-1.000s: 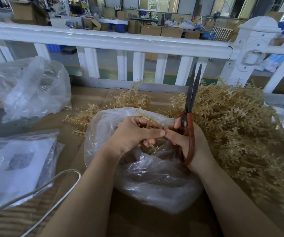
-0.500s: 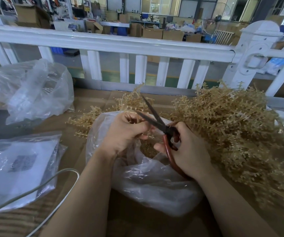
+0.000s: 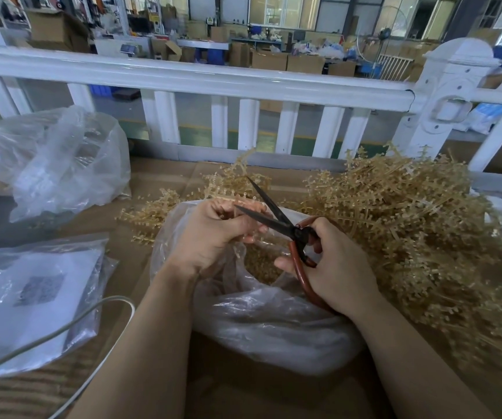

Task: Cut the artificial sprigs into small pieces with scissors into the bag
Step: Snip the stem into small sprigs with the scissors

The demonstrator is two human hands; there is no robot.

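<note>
My right hand [image 3: 331, 264] grips the red-brown handles of the scissors [image 3: 274, 217]. Their dark blades are spread apart and point up and to the left. My left hand [image 3: 213, 234] pinches a tan artificial sprig [image 3: 234, 189] over the mouth of a clear plastic bag [image 3: 274, 322], with the lower blade right by its fingers. Small cut pieces [image 3: 260, 264] lie inside the bag. A big heap of tan sprigs [image 3: 410, 231] is piled to the right of the bag.
A white railing [image 3: 213, 83] runs along the far edge of the cardboard-covered table [image 3: 243, 394]. Two more clear bags lie at left, one crumpled [image 3: 56, 161] and one holding white paper [image 3: 32, 294]. A grey cable [image 3: 71, 325] loops at lower left.
The scissors swung down from pointing straight up to pointing left, and the blades opened beside the sprig in my left hand. Both hands stay over the bag.
</note>
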